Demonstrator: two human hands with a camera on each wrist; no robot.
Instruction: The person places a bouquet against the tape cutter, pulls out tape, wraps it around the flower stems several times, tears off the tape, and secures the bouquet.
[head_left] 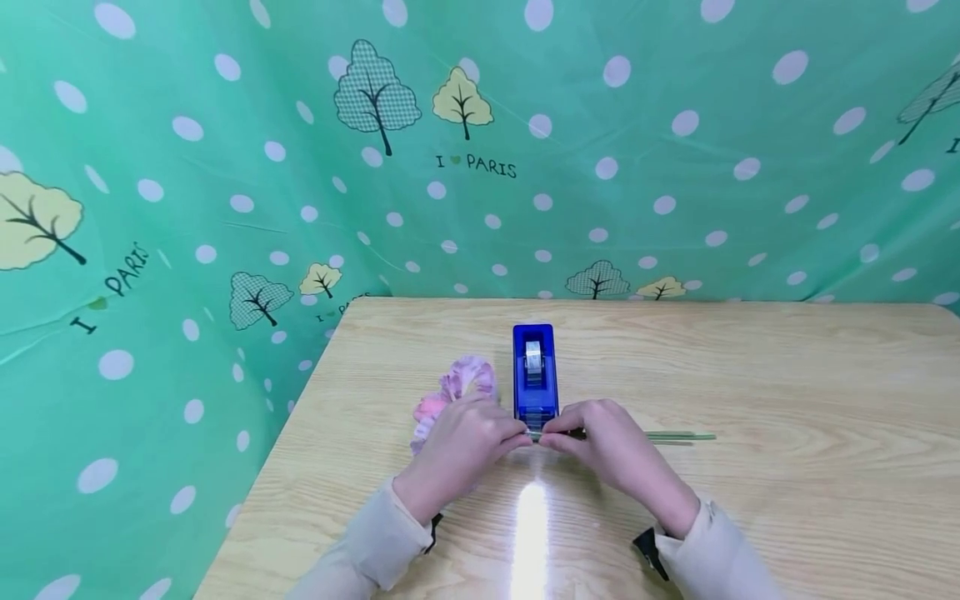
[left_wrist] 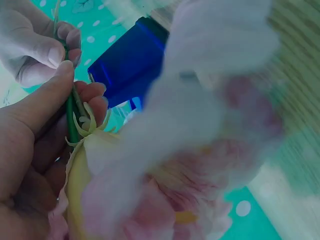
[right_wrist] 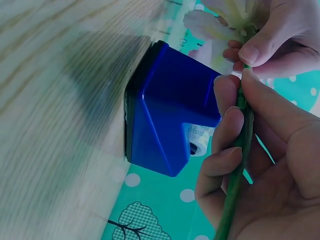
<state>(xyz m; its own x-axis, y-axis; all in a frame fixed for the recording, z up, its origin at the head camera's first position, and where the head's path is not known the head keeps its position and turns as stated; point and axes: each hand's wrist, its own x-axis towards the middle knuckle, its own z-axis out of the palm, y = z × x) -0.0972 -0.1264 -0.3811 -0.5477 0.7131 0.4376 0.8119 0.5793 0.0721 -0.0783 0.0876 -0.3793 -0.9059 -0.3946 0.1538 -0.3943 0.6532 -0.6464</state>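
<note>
Pink and pale-purple flowers [head_left: 471,377], which look artificial, lie to the left with their green stems [head_left: 681,436] running right. My left hand [head_left: 468,437] pinches the stems just below the blooms; in the left wrist view, the thumb presses on a green stem [left_wrist: 73,122] beside the sepals. Close beside it, my right hand [head_left: 606,440] grips the same stems between thumb and curled fingers. A blue tape dispenser [head_left: 546,390] stands directly beyond both hands, its cutting end toward them. The fingertips of both hands nearly meet in front of it.
A roll of clear tape [head_left: 533,357] sits in the dispenser. The wooden table [head_left: 810,392] extends far to the right. Green polka-dot cloth [head_left: 645,200] with printed trees hangs behind the table and along its left side.
</note>
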